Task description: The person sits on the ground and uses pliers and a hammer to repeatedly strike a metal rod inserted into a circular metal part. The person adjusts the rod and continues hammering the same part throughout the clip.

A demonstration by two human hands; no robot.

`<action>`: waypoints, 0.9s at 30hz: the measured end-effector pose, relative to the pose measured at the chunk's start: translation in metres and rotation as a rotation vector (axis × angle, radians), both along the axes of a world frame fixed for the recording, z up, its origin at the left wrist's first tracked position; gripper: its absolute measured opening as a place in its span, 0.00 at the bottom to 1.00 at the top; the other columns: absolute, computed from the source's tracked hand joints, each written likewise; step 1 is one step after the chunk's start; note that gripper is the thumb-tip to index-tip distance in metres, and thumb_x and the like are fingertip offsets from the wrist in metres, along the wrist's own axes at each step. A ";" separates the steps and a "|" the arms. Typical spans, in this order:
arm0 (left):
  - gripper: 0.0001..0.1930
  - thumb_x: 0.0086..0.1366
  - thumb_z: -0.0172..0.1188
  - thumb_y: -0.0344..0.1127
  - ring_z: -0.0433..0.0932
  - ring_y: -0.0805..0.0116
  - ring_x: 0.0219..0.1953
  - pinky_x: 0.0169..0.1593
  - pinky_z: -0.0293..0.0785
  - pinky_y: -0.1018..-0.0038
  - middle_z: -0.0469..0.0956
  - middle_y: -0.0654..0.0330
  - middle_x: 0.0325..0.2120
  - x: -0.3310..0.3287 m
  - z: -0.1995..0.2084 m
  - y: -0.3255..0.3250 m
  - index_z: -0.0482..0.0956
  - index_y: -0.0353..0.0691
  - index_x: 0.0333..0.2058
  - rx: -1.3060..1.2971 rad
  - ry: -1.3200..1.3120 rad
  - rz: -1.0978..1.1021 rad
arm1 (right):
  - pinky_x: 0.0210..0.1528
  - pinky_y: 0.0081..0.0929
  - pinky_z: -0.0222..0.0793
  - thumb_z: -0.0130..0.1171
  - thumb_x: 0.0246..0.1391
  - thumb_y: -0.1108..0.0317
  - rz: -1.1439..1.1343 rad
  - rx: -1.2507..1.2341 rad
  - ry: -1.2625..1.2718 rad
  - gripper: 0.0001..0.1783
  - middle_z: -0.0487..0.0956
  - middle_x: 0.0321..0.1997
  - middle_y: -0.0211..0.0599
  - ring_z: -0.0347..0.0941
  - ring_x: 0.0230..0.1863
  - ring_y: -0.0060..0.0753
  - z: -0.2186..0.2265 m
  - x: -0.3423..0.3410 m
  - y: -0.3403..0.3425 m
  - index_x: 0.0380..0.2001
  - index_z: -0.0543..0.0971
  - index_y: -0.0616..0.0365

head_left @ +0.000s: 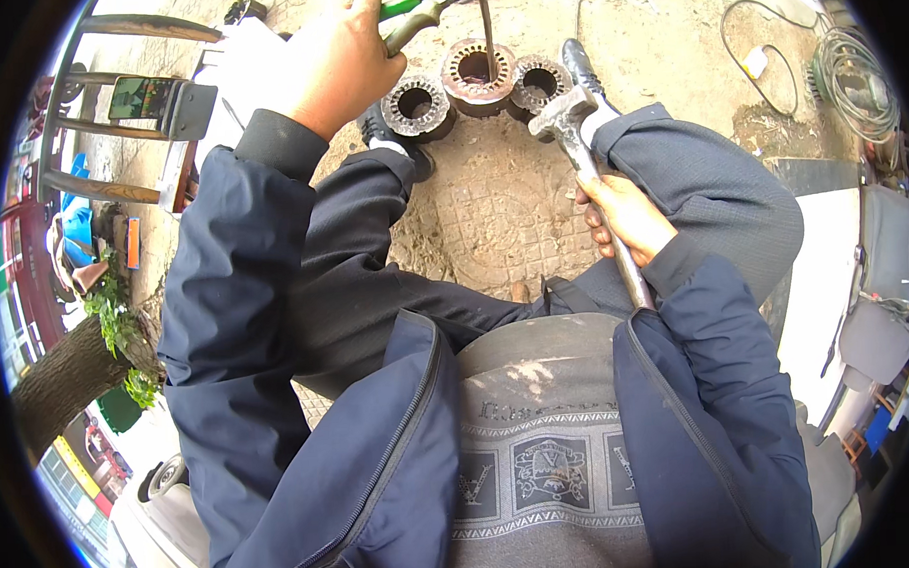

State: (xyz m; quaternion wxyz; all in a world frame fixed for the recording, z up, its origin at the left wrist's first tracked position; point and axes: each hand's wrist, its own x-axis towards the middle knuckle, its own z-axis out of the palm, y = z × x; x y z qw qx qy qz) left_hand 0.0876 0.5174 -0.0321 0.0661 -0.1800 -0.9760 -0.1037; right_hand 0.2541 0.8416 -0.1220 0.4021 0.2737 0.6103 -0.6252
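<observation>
Good work here would start with keeping the bar [487,27] steady and nearly upright where it stands in the bore of the middle ring [473,96], its lower end toward the right of that opening. The left grip [352,62], above and to the left of the middle ring, is closed around the handles of green-handled pliers [412,25], whose nose points toward the bar; whether it bites the bar I cannot tell, as the top edge crops it. A firm squeeze there, with fingers well away from the bar's upper end, would suit any blow. The right grip [624,218], nearer the person and to the right of the middle ring, is wrapped round the shaft of a hammer [577,148]; short, square taps would be safer than wide swings, since the right ring [538,106] sits just beside the middle ring and a shoe [582,69] rests beyond it. The middle ring stands on the ground, a squat metal cylinder, its face reddish brown, a row of slots circling the round opening, the outer wall darker. The left ring [419,128], just beside it and slightly nearer the person, looks greyer and similarly toothed, as does the right one.
</observation>
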 end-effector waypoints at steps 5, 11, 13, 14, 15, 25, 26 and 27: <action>0.18 0.55 0.67 0.35 0.84 0.40 0.34 0.40 0.80 0.54 0.82 0.41 0.29 -0.006 -0.012 -0.013 0.79 0.35 0.45 0.168 0.006 -0.072 | 0.18 0.22 0.65 0.61 0.69 0.51 -0.062 0.156 0.338 0.27 0.73 0.27 0.27 0.67 0.20 0.16 0.014 -0.020 -0.003 0.60 0.72 0.58; 0.32 0.63 0.66 0.29 0.78 0.70 0.43 0.48 0.77 0.74 0.78 0.51 0.43 0.022 0.012 -0.001 0.67 0.26 0.64 0.289 -0.427 -0.126 | 0.44 0.26 0.78 0.72 0.59 0.59 0.168 0.402 0.804 0.26 0.87 0.45 0.43 0.83 0.37 0.25 0.012 -0.037 0.009 0.59 0.82 0.56; 0.28 0.59 0.65 0.29 0.81 0.65 0.36 0.44 0.78 0.69 0.81 0.43 0.34 0.036 0.016 0.010 0.73 0.27 0.58 0.203 -0.326 -0.207 | 0.45 0.28 0.77 0.72 0.59 0.57 0.156 0.345 0.734 0.27 0.87 0.45 0.43 0.83 0.41 0.25 0.005 -0.033 0.010 0.58 0.82 0.57; 0.26 0.57 0.66 0.31 0.83 0.57 0.32 0.43 0.79 0.64 0.80 0.39 0.30 0.041 0.015 0.018 0.76 0.28 0.54 0.263 -0.365 -0.202 | 0.45 0.30 0.77 0.72 0.58 0.57 0.162 0.311 0.686 0.27 0.87 0.45 0.43 0.83 0.42 0.25 0.001 -0.031 0.009 0.58 0.83 0.58; 0.26 0.56 0.66 0.32 0.83 0.54 0.32 0.43 0.79 0.64 0.81 0.38 0.31 0.044 0.016 0.022 0.76 0.28 0.54 0.231 -0.401 -0.178 | 0.45 0.33 0.77 0.71 0.59 0.57 0.167 0.344 0.669 0.24 0.86 0.43 0.47 0.83 0.41 0.31 -0.003 -0.028 0.008 0.53 0.85 0.60; 0.20 0.59 0.64 0.39 0.83 0.37 0.41 0.46 0.78 0.55 0.81 0.35 0.34 0.055 -0.002 0.014 0.77 0.28 0.45 0.188 -0.702 -0.069 | 0.43 0.44 0.76 0.73 0.54 0.61 0.463 0.865 1.030 0.12 0.77 0.41 0.49 0.80 0.39 0.53 -0.011 -0.013 -0.006 0.37 0.85 0.56; 0.20 0.60 0.64 0.39 0.83 0.36 0.41 0.46 0.78 0.55 0.81 0.35 0.34 0.057 -0.004 0.013 0.77 0.28 0.45 0.162 -0.720 -0.080 | 0.43 0.44 0.76 0.73 0.54 0.61 0.468 0.908 1.062 0.12 0.77 0.42 0.49 0.80 0.39 0.53 -0.010 -0.013 -0.006 0.37 0.85 0.56; 0.20 0.60 0.64 0.39 0.82 0.36 0.41 0.46 0.78 0.54 0.81 0.34 0.34 0.059 -0.005 0.013 0.77 0.29 0.45 0.198 -0.733 -0.077 | 0.44 0.45 0.76 0.74 0.54 0.61 0.479 0.920 1.052 0.12 0.77 0.42 0.49 0.80 0.40 0.53 -0.009 -0.013 -0.006 0.37 0.86 0.56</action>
